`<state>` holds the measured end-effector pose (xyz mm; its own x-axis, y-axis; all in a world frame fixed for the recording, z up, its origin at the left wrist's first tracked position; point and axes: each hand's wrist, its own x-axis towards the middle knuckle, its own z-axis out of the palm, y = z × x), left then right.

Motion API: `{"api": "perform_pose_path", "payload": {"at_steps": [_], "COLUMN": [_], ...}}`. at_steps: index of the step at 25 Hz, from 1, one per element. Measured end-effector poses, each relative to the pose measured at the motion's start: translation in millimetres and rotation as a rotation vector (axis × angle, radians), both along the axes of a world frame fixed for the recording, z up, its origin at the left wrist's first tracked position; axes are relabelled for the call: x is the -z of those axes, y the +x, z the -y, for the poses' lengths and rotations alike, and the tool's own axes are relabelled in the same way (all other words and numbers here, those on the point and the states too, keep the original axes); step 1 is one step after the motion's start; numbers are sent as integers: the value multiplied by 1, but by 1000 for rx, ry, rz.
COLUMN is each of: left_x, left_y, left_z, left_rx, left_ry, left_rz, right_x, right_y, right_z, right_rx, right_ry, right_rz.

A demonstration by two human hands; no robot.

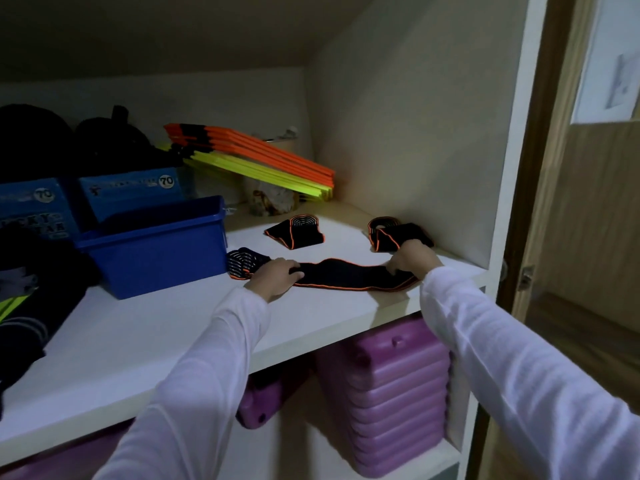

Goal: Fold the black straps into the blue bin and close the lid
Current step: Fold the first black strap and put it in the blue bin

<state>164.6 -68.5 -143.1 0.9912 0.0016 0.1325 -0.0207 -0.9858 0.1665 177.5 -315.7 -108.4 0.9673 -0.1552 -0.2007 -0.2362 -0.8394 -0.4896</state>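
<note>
Head cam — folding step, long strap (349, 276) flat on the shelf (145, 327).
Left hand (275, 277) and right hand (414, 259) each pinch an end — next, fold it over, then into the blue bin (156, 251).

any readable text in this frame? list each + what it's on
"70": white round sticker on the right blue box behind the blue bin.
"70": same sticker on the left blue box.
Other print on both boxes: too blurred to read.
Paper on the wall at far right: unreadable.

Dim, soft focus; left side in shadow.
</note>
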Motion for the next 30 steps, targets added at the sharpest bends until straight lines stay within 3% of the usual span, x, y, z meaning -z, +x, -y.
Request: {"api": "perform_pose_path", "payload": {"at_steps": [4, 8, 10, 13, 19, 27, 30], "left_x": [1, -2, -3, -3, -1, -7, -5], "left_y": [10, 18, 16, 5, -36, -107, -122], "left_z": [-18, -31, -31, -33, -50, -57, -56], "left_rx": [35, -68, -96, -95, -139, -216, -230], "left_ry": [-120, -76, -116, -338, -591, -545, -525], "left_rz": [-27, 81, 127, 120, 148, 132, 139], "right_x": [-14, -14, -9, -10, -7, 10, 12], "right_y": [-14, -23, -25, -37, -54, -79, -85], "right_z": [-8, -23, -37, -54, -94, -134, -140], "right_rx": [-189, -307, -337, -387, -469, -457, -452], "right_ry": [-6, -4, -30, -51, 43, 414, 375], "right_rz": [-183, -300, -290, -265, -234, -107, -44]}}
